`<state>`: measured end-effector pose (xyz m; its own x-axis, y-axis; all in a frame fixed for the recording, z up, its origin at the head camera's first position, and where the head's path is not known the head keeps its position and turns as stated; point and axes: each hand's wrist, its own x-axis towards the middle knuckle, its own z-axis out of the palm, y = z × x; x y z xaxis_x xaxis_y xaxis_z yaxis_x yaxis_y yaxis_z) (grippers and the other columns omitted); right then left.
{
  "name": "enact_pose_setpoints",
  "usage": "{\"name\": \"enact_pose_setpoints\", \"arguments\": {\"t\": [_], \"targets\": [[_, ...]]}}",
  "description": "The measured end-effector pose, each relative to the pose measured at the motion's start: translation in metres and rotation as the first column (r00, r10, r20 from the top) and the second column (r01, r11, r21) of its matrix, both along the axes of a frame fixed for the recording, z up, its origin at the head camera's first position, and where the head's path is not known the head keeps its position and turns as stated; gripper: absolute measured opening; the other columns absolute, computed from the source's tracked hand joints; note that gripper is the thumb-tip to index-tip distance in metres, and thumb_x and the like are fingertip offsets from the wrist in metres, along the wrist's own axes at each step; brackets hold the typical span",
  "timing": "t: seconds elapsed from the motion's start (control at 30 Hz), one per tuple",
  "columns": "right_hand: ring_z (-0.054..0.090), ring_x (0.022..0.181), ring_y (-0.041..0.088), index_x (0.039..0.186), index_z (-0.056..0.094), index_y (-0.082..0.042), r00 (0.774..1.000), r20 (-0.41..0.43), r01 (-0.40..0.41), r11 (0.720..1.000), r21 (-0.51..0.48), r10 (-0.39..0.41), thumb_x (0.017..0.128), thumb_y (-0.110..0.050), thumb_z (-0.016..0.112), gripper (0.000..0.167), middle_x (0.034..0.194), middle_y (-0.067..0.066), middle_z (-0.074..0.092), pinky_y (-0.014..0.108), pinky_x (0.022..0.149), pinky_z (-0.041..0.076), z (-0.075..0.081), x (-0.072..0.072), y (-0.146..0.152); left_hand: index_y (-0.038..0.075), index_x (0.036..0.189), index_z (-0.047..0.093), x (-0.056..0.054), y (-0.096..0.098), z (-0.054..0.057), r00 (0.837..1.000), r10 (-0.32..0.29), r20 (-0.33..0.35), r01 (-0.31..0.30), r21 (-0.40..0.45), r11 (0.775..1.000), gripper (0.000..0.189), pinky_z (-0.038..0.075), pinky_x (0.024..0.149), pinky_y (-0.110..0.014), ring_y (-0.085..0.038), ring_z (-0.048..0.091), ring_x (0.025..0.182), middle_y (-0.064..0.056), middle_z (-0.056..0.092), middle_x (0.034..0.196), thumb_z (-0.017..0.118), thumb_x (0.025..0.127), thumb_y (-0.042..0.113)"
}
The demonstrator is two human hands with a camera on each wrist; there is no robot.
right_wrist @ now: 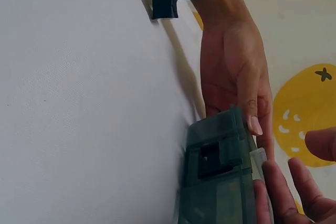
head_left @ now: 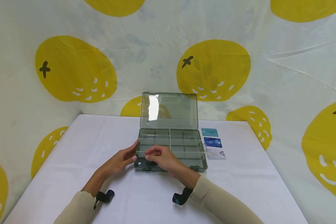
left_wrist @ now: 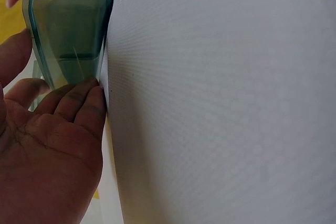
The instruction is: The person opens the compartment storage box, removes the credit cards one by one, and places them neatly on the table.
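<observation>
A grey translucent plastic organizer box (head_left: 170, 168) sits on the table with its lid (head_left: 182, 109) raised. My left hand (head_left: 117, 161) grips the box's left side, with thumb at the rim and fingers against the outer wall. Over the front left compartment hovers my right hand (head_left: 165, 157), its fingers (right_wrist: 281, 187) reaching down beside a pale divider (right_wrist: 259, 156) and its thumb apart from them. Whether those fingers touch the divider is unclear. Under them, a small pale square (head_left: 139, 163) shows against a dark patch in that compartment, perhaps the chip of a dark card.
Right of the box lie a teal card (head_left: 210, 132), a blue card (head_left: 212, 142) and a silver-white card (head_left: 216, 154) in a column. White cloth (head_left: 240, 186) covers the table. A patterned curtain (head_left: 145, 62) hangs behind.
</observation>
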<state>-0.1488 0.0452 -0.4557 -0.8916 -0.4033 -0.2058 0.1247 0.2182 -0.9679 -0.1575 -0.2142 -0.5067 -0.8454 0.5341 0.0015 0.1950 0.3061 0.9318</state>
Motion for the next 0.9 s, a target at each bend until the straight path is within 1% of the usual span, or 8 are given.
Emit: {"name": "enact_pose_setpoints", "arguments": {"t": [0.1,0.23,0.3,0.37,0.5,0.57,0.67,0.9], "targets": [[0.069,0.098,0.016,0.122,0.074,-0.003,0.999,-0.008,0.043,0.999,-0.006,-0.044,0.099,-0.017,0.077,0.027,0.11,0.008,0.079,0.043,0.094,0.057,-0.0007,0.0025,0.0001,0.005,0.171,0.01,0.0,0.0001,-0.0004,1.0,-0.003,0.011,0.003,0.009,1.0,0.076,0.028,0.113,-0.003,-0.042,0.024,0.162,-0.016,0.009,0.179,0.057,0.11,0.011],[0.068,0.094,0.016,0.121,0.073,-0.005,0.994,-0.058,0.09,0.996,-0.005,-0.09,0.098,-0.014,0.077,0.024,0.11,0.008,0.078,0.045,0.091,0.06,0.0002,0.0077,0.0006,0.005,0.171,0.011,-0.0002,0.0001,-0.0003,1.0,-0.004,0.007,0.004,0.012,1.0,0.076,0.028,0.115,-0.006,-0.042,0.024,0.162,-0.016,0.009,0.179,0.057,0.11,0.01],[0.068,0.095,0.016,0.12,0.074,-0.006,0.99,-0.087,0.109,0.994,-0.008,-0.109,0.098,-0.012,0.078,0.024,0.111,0.009,0.077,0.044,0.089,0.06,0.0002,0.0093,0.0005,0.005,0.171,0.011,-0.0003,0.0,-0.0001,1.0,-0.003,0.0,0.003,0.007,1.0,0.076,0.029,0.119,-0.012,-0.042,0.025,0.162,-0.016,0.009,0.179,0.057,0.11,0.01],[0.069,0.098,0.018,0.12,0.073,-0.007,0.985,-0.118,0.127,0.992,-0.019,-0.128,0.097,-0.01,0.078,0.024,0.114,0.011,0.077,0.041,0.087,0.06,0.0001,0.01,0.0003,0.006,0.171,0.011,-0.0004,0.0,0.0001,1.0,-0.001,0.001,0.001,0.0,1.0,0.076,0.029,0.122,-0.019,-0.041,0.025,0.162,-0.015,0.009,0.179,0.057,0.11,0.01],[0.069,0.109,0.028,0.121,0.073,-0.007,0.972,-0.172,0.153,0.987,-0.039,-0.158,0.094,-0.006,0.08,0.028,0.121,0.014,0.075,0.033,0.089,0.057,-0.0008,0.0098,-0.0003,0.007,0.171,0.01,-0.0005,0.0002,0.0002,1.0,-0.002,0.014,0.002,-0.006,1.0,0.077,0.03,0.125,-0.033,-0.041,0.025,0.162,-0.015,0.009,0.179,0.057,0.111,0.012],[0.068,0.115,0.031,0.123,0.073,-0.008,0.967,-0.193,0.162,0.986,-0.036,-0.166,0.093,-0.005,0.08,0.031,0.125,0.015,0.074,0.032,0.092,0.056,-0.0013,0.0096,-0.0006,0.008,0.171,0.01,-0.0005,0.0004,0.0001,1.0,-0.003,0.022,0.003,-0.003,1.0,0.077,0.03,0.126,-0.036,-0.041,0.025,0.162,-0.015,0.009,0.179,0.057,0.111,0.012],[0.066,0.119,0.032,0.125,0.073,-0.011,0.963,-0.208,0.169,0.986,-0.018,-0.169,0.092,-0.004,0.081,0.034,0.131,0.014,0.072,0.032,0.091,0.056,-0.0023,0.0089,-0.0011,0.007,0.171,0.01,-0.0007,0.0004,-0.0003,1.0,-0.002,0.021,0.002,0.0,1.0,0.076,0.029,0.126,-0.04,-0.041,0.026,0.162,-0.015,0.01,0.179,0.057,0.111,0.012],[0.069,0.118,0.029,0.125,0.075,-0.015,0.963,-0.225,0.154,0.988,0.02,-0.146,0.094,-0.005,0.08,0.033,0.135,0.016,0.07,0.028,0.083,0.06,-0.0031,0.008,-0.003,0.008,0.171,0.01,-0.0011,0.0002,-0.0015,1.0,-0.004,0.022,0.004,0.008,1.0,0.076,0.031,0.126,-0.046,-0.042,0.027,0.161,-0.015,0.01,0.179,0.056,0.111,0.012]]}}
